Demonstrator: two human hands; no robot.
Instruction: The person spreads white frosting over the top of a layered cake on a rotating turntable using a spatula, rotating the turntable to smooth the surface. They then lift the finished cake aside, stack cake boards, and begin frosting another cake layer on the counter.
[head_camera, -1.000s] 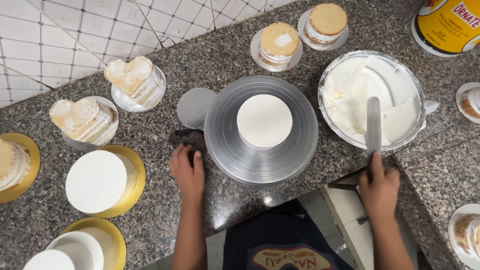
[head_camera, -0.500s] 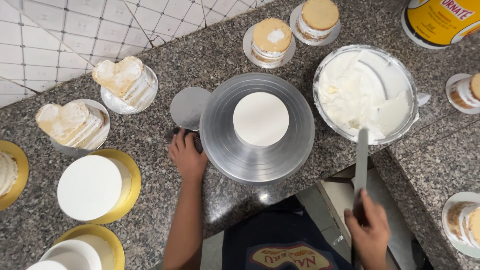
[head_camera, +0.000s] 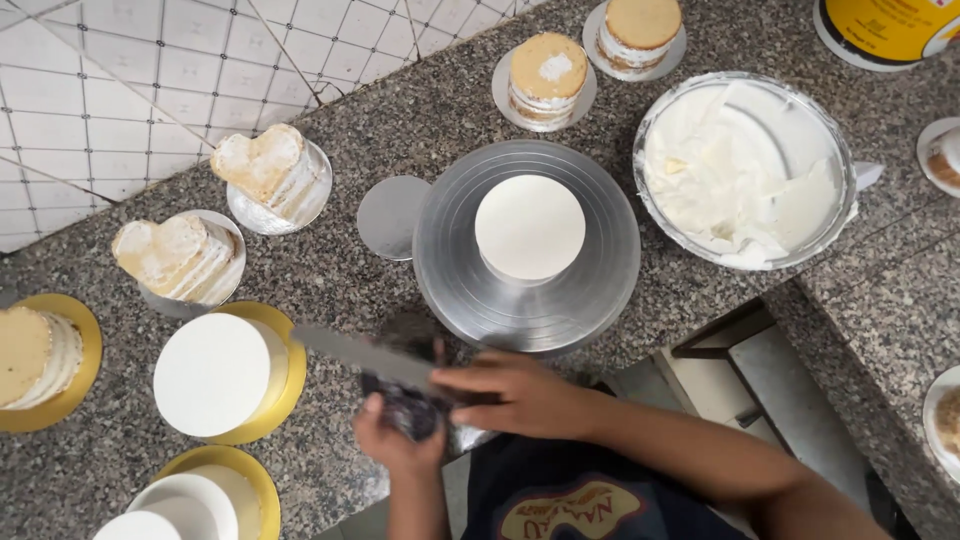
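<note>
Fingers (head_camera: 470, 382) of the right hand (head_camera: 530, 395) are closing around the handle of a long flat knife (head_camera: 365, 355), whose blade is pointing left over the near edge of the speckled stone table (head_camera: 400, 110). Just below it, the left hand (head_camera: 400, 440) is curling its fingers around a dark crumpled cloth (head_camera: 405, 405), which is touching the knife near the handle; how tightly either hand is gripping is blurred. Both hands are hovering at the table's front edge, just in front of a round metal turntable (head_camera: 460, 270) that is carrying a small white round board (head_camera: 529, 227). A metal bowl of white cream (head_camera: 745, 170) is sitting to the right of the turntable. A white frosted cake (head_camera: 212, 373) on a gold board is standing left of the blade tip, and two heart-shaped layered cakes (head_camera: 178, 255) on silver boards are resting further back on the left. Two round unfrosted layered cakes (head_camera: 547, 75) are sitting behind the turntable.
</note>
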